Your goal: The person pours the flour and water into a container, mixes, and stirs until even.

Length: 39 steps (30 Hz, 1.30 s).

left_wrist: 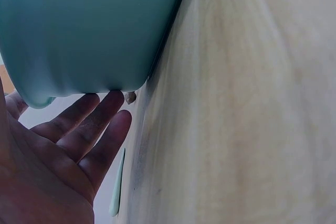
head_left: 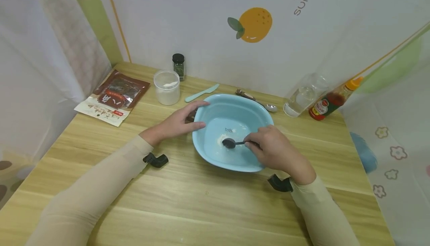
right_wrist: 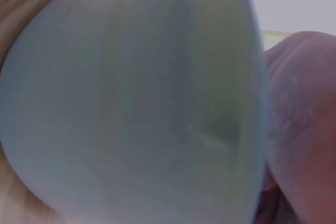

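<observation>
A light-blue plastic basin stands on the table, a little white powder on its floor. My left hand grips the basin's left side, thumb and a fingertip over the rim. In the left wrist view, other fingers touch the outer wall. Reaching over the right rim, my right hand pinches the handle of a dark spoon, whose bowl is low in the basin beside the powder. The basin's outer wall fills most of the right wrist view, and the spoon's bowl is hidden there.
Behind the basin lie a pale green spreader and a metal spoon. At back left are food packets, a jar of white powder and a dark-capped jar. A glass of clear liquid and a sauce bottle stand right.
</observation>
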Available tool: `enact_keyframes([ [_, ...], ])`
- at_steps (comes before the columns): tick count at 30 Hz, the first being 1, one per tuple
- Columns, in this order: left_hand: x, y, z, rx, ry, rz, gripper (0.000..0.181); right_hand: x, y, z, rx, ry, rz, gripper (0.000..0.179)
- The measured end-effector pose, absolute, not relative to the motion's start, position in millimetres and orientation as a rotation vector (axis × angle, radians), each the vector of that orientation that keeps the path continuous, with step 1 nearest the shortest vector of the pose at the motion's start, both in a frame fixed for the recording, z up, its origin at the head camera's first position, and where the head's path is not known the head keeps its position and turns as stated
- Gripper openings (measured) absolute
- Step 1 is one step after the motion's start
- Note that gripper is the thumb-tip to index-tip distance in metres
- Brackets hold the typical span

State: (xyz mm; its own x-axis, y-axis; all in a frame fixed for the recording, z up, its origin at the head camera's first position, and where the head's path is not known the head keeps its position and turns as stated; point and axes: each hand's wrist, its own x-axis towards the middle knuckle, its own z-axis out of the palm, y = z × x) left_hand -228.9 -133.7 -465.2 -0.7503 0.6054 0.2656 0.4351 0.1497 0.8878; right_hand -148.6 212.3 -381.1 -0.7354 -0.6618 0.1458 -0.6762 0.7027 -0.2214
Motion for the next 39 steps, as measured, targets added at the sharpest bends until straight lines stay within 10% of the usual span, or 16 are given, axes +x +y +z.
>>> enact_keyframes([
  [21,-228,-134,-464,1.028,2.249,1.668,0.071,-156,217,-378,0.619,-2.855,0.686,0.006],
  [39,-228,-135,-465,1.025,2.254,1.665,0.071,-161,211,-386,0.788,-2.820,0.540,0.009],
])
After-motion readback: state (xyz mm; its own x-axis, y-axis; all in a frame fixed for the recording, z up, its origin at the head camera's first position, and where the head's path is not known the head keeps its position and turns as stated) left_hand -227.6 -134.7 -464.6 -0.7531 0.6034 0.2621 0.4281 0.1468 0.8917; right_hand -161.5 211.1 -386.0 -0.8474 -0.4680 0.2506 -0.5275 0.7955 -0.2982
